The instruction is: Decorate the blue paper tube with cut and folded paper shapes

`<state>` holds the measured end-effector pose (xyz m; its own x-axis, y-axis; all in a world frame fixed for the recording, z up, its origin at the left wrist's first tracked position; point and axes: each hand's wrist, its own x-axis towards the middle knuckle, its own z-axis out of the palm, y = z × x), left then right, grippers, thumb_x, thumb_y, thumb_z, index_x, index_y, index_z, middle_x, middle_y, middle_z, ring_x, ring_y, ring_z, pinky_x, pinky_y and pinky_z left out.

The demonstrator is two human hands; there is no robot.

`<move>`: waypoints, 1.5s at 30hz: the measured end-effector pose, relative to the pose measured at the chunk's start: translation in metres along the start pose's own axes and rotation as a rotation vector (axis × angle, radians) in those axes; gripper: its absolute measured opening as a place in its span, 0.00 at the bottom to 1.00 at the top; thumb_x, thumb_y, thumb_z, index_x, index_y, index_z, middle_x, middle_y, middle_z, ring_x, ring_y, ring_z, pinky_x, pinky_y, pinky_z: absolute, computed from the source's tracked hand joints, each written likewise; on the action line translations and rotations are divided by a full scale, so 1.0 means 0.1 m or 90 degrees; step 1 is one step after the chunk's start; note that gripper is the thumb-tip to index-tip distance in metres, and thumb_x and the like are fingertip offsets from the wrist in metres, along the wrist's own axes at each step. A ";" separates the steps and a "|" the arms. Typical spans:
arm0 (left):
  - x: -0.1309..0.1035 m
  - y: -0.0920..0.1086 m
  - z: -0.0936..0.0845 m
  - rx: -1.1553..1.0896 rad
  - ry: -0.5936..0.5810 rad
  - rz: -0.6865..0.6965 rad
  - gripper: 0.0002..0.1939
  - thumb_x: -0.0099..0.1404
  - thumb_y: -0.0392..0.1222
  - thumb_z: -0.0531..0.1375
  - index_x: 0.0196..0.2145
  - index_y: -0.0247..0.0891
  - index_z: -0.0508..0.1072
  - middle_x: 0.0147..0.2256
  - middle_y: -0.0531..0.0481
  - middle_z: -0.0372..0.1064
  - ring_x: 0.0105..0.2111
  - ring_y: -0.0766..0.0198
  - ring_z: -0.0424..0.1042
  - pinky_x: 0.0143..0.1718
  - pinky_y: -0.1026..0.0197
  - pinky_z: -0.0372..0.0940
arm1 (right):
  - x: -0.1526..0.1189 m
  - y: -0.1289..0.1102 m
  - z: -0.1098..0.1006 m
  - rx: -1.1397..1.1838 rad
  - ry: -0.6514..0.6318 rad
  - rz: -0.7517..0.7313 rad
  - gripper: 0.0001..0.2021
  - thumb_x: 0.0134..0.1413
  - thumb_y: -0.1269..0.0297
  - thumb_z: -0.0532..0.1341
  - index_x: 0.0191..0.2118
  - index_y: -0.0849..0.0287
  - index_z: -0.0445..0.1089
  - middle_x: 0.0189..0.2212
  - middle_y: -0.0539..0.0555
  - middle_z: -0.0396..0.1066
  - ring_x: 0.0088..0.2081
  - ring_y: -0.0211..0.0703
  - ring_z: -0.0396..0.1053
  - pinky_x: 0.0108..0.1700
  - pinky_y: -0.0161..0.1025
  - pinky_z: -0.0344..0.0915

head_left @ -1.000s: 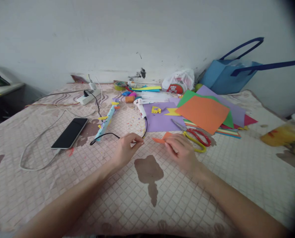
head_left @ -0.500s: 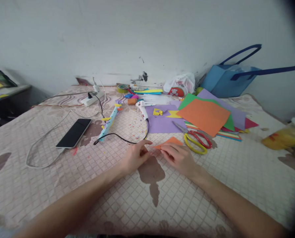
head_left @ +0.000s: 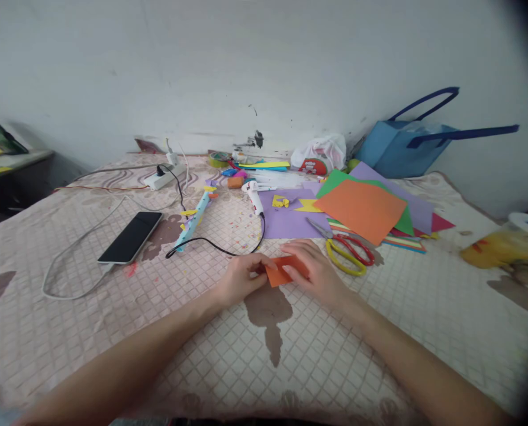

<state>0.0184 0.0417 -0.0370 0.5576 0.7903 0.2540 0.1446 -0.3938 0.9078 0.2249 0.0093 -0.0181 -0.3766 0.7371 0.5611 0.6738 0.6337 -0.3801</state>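
A small piece of orange paper [head_left: 280, 273] is held between my two hands, tilted up from the cloth so that its face shows. My left hand [head_left: 245, 276] pinches its left edge between thumb and fingers. On the other side, my right hand [head_left: 314, 269] grips the right part, fingers behind and thumb in front, hiding that end. Just right of that hand lie scissors [head_left: 346, 254] with one yellow and one red handle loop. Beyond my hands a white hot glue gun [head_left: 254, 198] rests beside purple paper [head_left: 277, 223], its black cord running left.
At left are a phone [head_left: 131, 238] on a charging cable, a light-blue decorated strip [head_left: 193, 222] and a power strip [head_left: 165, 177]. Coloured sheets [head_left: 362, 207] are stacked at right. Behind them stands a blue bag [head_left: 408, 151]; a plastic tub [head_left: 508, 242] sits far right.
The orange paper has turned from lying nearly flat to tilted up, with its face towards me. My right hand has shifted slightly left and its fingers now reach behind the paper.
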 end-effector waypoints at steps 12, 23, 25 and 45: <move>0.02 0.01 -0.01 -0.042 0.021 0.044 0.05 0.58 0.34 0.60 0.34 0.36 0.73 0.40 0.45 0.70 0.40 0.63 0.71 0.40 0.62 0.67 | 0.20 0.09 0.05 0.057 -0.105 0.014 0.07 0.59 0.70 0.56 0.42 0.56 0.67 0.38 0.54 0.73 0.41 0.43 0.70 0.44 0.42 0.67; 0.02 0.04 0.08 -0.298 0.058 -0.161 0.14 0.54 0.42 0.66 0.35 0.34 0.67 0.31 0.49 0.71 0.31 0.67 0.71 0.33 0.64 0.65 | 0.08 -0.02 0.05 0.085 -0.089 0.075 0.12 0.59 0.70 0.53 0.47 0.53 0.64 0.41 0.53 0.73 0.41 0.42 0.72 0.44 0.41 0.68; 0.02 0.04 0.09 -0.312 0.074 -0.165 0.19 0.53 0.40 0.66 0.40 0.35 0.65 0.33 0.49 0.71 0.32 0.66 0.72 0.34 0.64 0.66 | 0.08 -0.04 0.03 0.113 -0.096 0.093 0.10 0.60 0.68 0.53 0.46 0.53 0.64 0.41 0.53 0.73 0.41 0.42 0.72 0.43 0.40 0.68; 0.04 0.02 0.07 -0.307 0.031 -0.164 0.13 0.54 0.39 0.66 0.37 0.34 0.69 0.35 0.48 0.73 0.35 0.66 0.73 0.39 0.62 0.67 | 0.09 -0.07 0.01 0.158 -0.081 0.077 0.04 0.55 0.71 0.60 0.31 0.56 0.65 0.34 0.52 0.70 0.37 0.41 0.69 0.40 0.39 0.65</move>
<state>0.0268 0.0404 -0.0364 0.5140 0.8578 0.0074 -0.1259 0.0669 0.9898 0.2157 0.0119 -0.0112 -0.3899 0.8243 0.4105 0.5485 0.5660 -0.6154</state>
